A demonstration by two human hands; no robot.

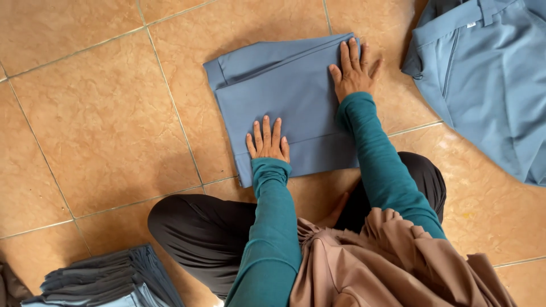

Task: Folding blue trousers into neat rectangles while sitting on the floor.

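Blue-grey cloth, folded into a flat rectangle (284,102), is laid on the tan tiled floor (96,113) just ahead of the seated person's knees, with a narrow band of fabric turned over along its far edge. A small white label (471,25) is seen at the waistband of a second blue-grey garment, a pair of trousers (489,79), which is spread out unfolded at the upper right, near the folded piece but apart from it. No print can be made out on the label. A stack of folded garments (108,278) in dark grey and pale blue is seen at the lower left corner, well apart from the folded rectangle.

The left hand (267,142) is pressed flat on the near edge of the folded cloth, palm down, with the fingers held straight and close together; nothing is gripped by it. The right hand (354,69) is laid flat on the far right corner of the same cloth, with the fingers extended and slightly spread and the thumb set outward; it too is open and nothing is clasped in it. Both arms are covered by teal sleeves (387,170) down to the wrists. Black trousers (199,233) are worn on the folded legs, and a brown drape (387,261) is seen hanging over the lap.
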